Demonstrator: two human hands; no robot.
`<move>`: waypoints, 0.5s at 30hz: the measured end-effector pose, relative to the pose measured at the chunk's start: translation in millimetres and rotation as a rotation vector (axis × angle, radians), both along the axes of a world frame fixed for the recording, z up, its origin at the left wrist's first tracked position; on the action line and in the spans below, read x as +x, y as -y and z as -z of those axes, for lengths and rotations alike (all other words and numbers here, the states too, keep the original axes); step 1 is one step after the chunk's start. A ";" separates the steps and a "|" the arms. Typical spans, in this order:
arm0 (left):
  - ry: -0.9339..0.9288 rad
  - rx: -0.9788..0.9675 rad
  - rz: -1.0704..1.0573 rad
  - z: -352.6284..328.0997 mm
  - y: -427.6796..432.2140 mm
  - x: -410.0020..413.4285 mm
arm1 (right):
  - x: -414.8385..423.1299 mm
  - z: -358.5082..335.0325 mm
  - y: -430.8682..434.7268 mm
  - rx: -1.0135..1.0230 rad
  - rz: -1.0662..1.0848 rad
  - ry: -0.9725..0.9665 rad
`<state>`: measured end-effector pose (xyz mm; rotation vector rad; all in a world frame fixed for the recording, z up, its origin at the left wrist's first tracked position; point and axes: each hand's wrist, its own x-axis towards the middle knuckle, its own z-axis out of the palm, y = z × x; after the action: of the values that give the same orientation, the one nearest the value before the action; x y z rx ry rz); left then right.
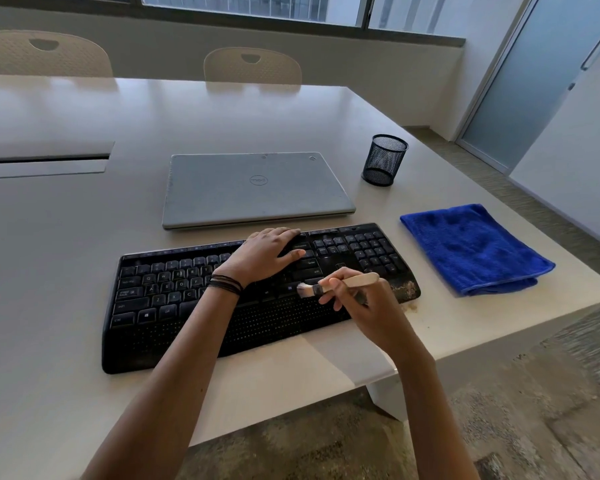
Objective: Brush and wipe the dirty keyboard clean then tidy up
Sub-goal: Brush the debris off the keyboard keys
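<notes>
Right hand (pixel 357 299) pinches a small brush (pixel 355 279) w/ pale wooden handle, dark ferrule & white bristles (pixel 303 290). Thumb & curled fingers are closed round the handle near the ferrule. Bristles point left & seem to touch the keys at the lower right of the main key block, tho the tip is blurred so contact isn't certain. Left hand (pixel 267 252) lies palm down, fingers straight, on the right part of the main keys, holding nothing. It has thin dark bands (pixel 224 284) round the wrist. Both hands are over the wide black keyboard (pixel 174 296) w/ perforated palm rest, which lies near the front edge of the white table (pixel 66 237). Tan crumbs (pixel 407 289) sit on the keyboard's front right corner, a few on the table just beside it. Folded blue microfibre cloth (pixel 471 247) lies to the right, apart from the keyboard. Closed silver laptop (pixel 253 188) is just behind it, w/ a black mesh pen cup (pixel 384 161) back right.
</notes>
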<state>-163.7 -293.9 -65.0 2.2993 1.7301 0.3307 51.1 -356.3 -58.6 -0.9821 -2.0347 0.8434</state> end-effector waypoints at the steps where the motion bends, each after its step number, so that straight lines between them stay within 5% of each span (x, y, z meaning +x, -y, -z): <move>1: 0.001 0.002 0.001 -0.2 -0.1 0.1 | 1.9 0.6 -0.7 0.012 -0.001 0.018; 8: 0.017 0.008 0.004 -0.2 -0.1 -0.1 | 20.2 -5.0 -6.6 0.269 0.195 0.182; 15: 0.010 0.013 0.007 -1.4 1.0 0.3 | 4.4 -8.6 2.4 -0.046 -0.086 -0.004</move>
<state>-163.4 -294.8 -63.6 2.3085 1.7207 0.3526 55.4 -358.7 -50.0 -0.9228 -2.0752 0.9403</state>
